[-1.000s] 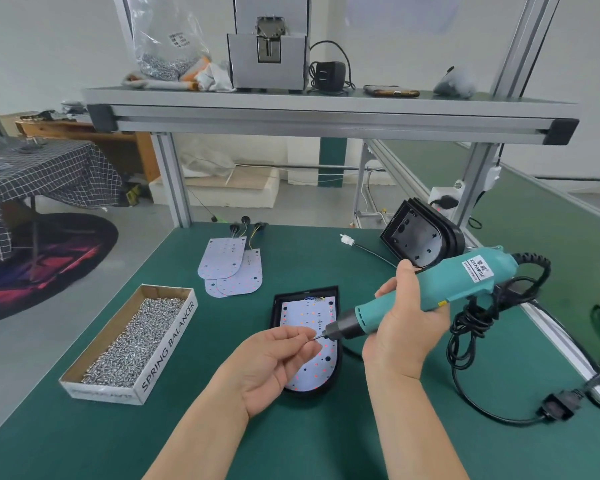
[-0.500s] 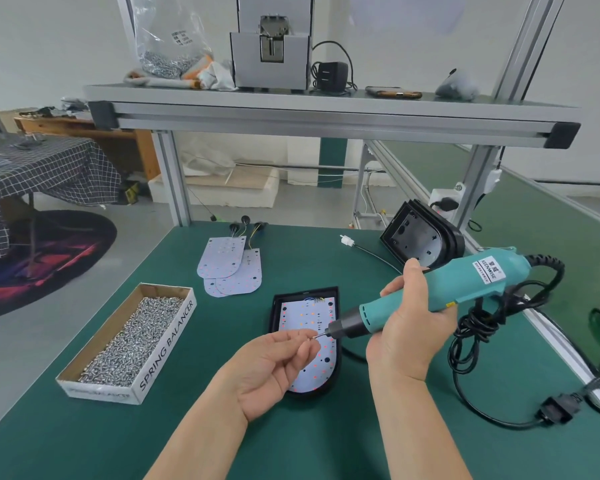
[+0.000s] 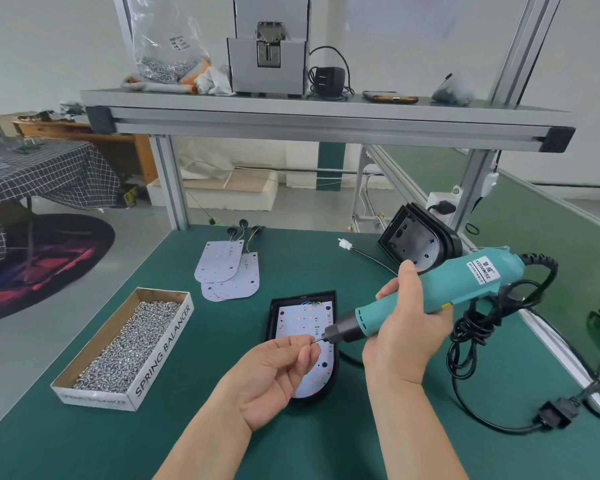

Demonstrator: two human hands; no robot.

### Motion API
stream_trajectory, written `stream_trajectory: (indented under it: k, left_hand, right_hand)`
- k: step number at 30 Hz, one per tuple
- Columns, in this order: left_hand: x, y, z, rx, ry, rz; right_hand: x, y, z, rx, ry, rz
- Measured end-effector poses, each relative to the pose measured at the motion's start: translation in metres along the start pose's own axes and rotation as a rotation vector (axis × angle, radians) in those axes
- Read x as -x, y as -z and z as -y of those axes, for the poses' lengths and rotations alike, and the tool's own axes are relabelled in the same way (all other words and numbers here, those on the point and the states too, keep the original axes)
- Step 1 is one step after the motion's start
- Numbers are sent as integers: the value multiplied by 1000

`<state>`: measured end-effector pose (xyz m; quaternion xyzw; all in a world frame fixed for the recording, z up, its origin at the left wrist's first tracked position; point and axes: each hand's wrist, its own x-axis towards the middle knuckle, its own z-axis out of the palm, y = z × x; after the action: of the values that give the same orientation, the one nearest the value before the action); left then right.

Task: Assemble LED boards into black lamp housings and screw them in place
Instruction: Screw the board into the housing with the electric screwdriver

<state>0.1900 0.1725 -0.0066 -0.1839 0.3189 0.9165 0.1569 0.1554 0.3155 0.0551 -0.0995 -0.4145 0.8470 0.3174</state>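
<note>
Hardly shifted since a second ago, the left hand [image 3: 278, 372] pinches a tiny screw [image 3: 313, 341] at the bit of the teal screwdriver [image 3: 465, 285] gripped in the right hand [image 3: 406, 327], pointing down-left over the LED board [image 3: 302, 317], which lies long axis near-to-far in its black housing [image 3: 273, 315].

screw box [image 3: 161, 351] left | board [image 3: 298, 320] in housing [image 3: 274, 317], centre | spare boards [image 3: 227, 271], maybe three, behind

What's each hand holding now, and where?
Right hand grips the screwdriver round its teal body, near the front. Left hand pinches what seems a screw, against the bit.
</note>
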Motion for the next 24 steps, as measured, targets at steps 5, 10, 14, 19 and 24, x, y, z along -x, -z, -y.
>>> stream_trajectory:
  k: [5, 10, 14, 19, 24]
  left_hand:
    - [-1, -6, 8, -71, -133, 11]
    - [-2, -7, 15, -130, -228, 26]
    - [0, -4, 7, -205, -185, 64]
    - [-10, 17, -13, -491, -294, -225]
    - [-27, 46, -28, -1108, -437, -643]
  right_hand:
    - [-3, -1, -1, 6, -10, -23]
    - [-9, -1, -1, 0, -42, -53]
    - [-11, 0, -2, -8, -41, -45]
    - [-13, -1, -2, -1, 4, -22]
    - [-9, -2, -10, 68, 66, 83]
